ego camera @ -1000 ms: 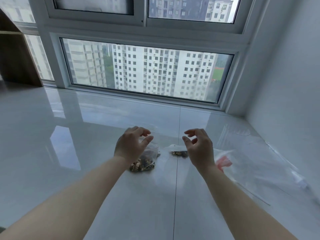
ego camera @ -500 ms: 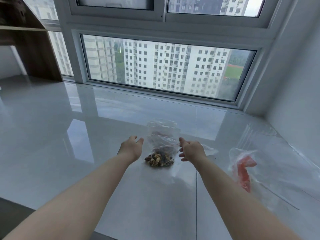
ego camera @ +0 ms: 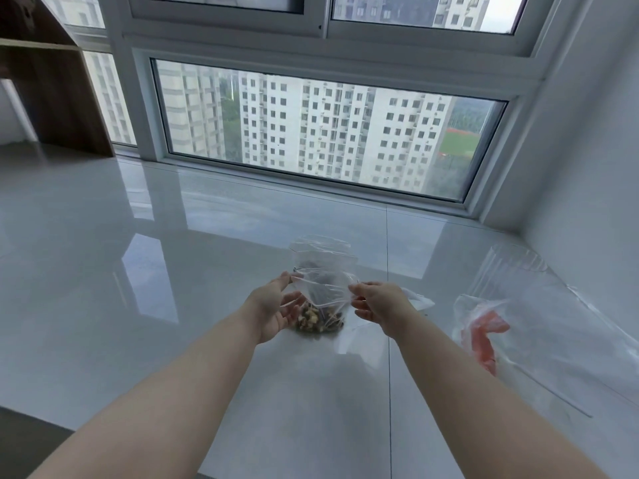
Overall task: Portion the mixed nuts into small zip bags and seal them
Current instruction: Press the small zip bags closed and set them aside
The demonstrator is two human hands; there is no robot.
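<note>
At the far left stands a dark wooden shelf unit on the glossy white tiled floor, against the window wall. The big window fills the back of the view and shows tall white apartment blocks outside.

Coming toward the middle, the left hand is stretched forward with the palm turned to the right. Its thumb and forefinger pinch the left upper corner of the small zip bag; the other fingers are spread loosely below, next to the bag's lower part. The bag is clear and hangs between the two hands, with its mouth at the top. The mixed nuts sit in the bottom of the bag, just beside the left palm and low, close to the floor; I cannot tell if the bottom touches the floor.

The right hand pinches the right upper edge of the same bag with thumb and fingertips, and the remaining fingers are curled. The hands are apart, each one on its own side of the bag.

Just behind the right hand some thin clear plastic lies flat on the floor. More to the right lies a large clear bag, crumpled, with something orange-red inside. At the far right is the plain white wall.
</note>
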